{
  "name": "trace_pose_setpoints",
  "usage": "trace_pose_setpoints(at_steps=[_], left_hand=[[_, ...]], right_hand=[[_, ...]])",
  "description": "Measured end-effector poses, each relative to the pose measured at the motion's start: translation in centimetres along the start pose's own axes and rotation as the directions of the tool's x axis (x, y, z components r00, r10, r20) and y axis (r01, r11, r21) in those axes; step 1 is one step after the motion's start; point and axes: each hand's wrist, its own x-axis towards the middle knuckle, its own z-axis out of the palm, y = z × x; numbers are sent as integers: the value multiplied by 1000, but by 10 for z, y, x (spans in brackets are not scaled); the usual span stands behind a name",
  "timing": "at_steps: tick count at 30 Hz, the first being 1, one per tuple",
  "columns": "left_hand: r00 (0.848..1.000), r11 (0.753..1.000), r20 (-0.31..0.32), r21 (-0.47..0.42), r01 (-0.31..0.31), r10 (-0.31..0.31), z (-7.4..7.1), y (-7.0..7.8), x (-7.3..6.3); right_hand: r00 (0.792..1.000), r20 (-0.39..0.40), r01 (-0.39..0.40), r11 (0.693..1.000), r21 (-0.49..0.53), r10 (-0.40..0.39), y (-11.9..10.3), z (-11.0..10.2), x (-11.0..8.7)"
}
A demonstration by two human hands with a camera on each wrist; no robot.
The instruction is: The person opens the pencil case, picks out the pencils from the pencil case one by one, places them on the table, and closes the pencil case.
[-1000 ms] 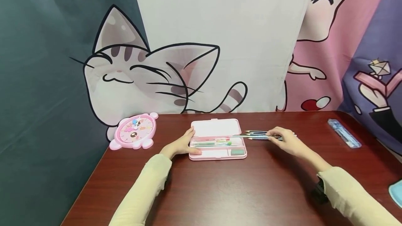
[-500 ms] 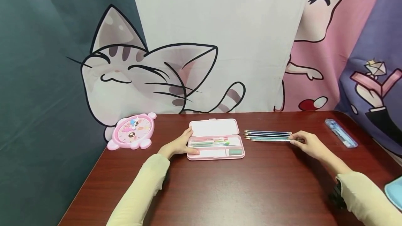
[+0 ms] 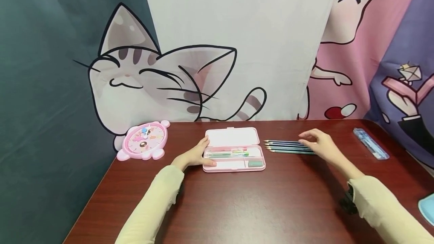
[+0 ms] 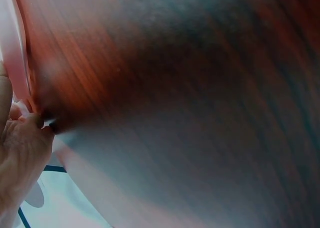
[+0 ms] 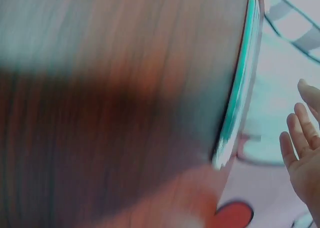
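An open pink pencil case [image 3: 234,170] lies mid-table, holding several pens [image 3: 227,154] and a grey-green eraser-like block [image 3: 255,163]. My left hand [image 3: 192,156] holds the case's left side, thumb over the front part and fingers along the edge by the lid. The left wrist view shows that hand [image 4: 25,153] against the pink edge [image 4: 17,47]. Right of the case, several blue and green pencils [image 3: 286,148] lie side by side, tips toward it. My right hand [image 3: 320,145] hovers over their far ends, fingers loosely bent and holding nothing; the right wrist view shows it [image 5: 302,153] apart from the pencils [image 5: 237,82].
A pink toy clock [image 3: 145,140] lies at the table's back left. Toward the back right is a clear bluish slim case [image 3: 371,143]. A light blue object [image 3: 426,208] shows at the right edge. A printed curtain [image 3: 285,48] hangs behind the table [image 3: 237,206].
My right hand moved right along the pencils to their ends, then lifted off and came slightly back left. The pencils now lie lined up. My left hand has stayed on the pencil case.
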Motion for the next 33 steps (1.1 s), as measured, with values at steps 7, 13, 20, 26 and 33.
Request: trace_pose_setpoints(at_steps=[7, 13, 20, 26, 33], left_hand=[[1000, 1000, 7, 0, -2, 2, 1, 1, 2], [1000, 1000, 7, -10, -5, 5, 4, 5, 3], [1000, 1000, 9, 4, -18, 18, 6, 4, 6], [1000, 1000, 3, 18, -21, 21, 5, 2, 5], [1000, 1000, 0, 5, 3, -3, 1, -3, 2]], right_hand=[[988, 145, 33, 992, 120, -50, -33, 51, 6], [951, 273, 90, 975, 205, -145, -66, 80, 14], [872, 446, 142, 975, 168, -204, -78, 91, 21], [901, 375, 166, 972, 168, -218, -76, 88, 19], [937, 294, 147, 976, 163, -190, -64, 64, 19]])
